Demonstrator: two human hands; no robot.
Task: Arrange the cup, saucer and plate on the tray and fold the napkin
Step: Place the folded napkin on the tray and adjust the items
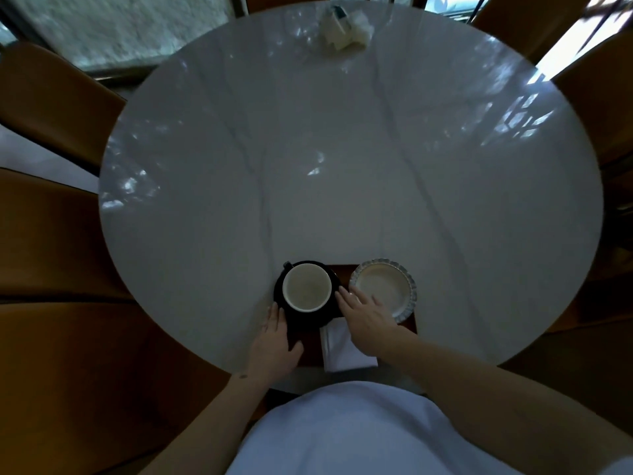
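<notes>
A dark cup [307, 286] with a pale inside stands on a black saucer [310, 321] at the left of a dark brown tray [409, 323] near the table's front edge. A white scalloped plate [385, 286] sits on the tray's right side. A folded white napkin [344, 347] lies in front, between the two. My left hand [275, 344] lies with straight fingers against the saucer's left rim. My right hand [368, 318] reaches with straight fingers to the saucer's right rim, over the plate's near edge.
The round white marble table [342, 149] stretches far ahead. A pale bundle of small items [344, 27] sits at its far edge. Brown chairs [51, 97] ring the table on both sides.
</notes>
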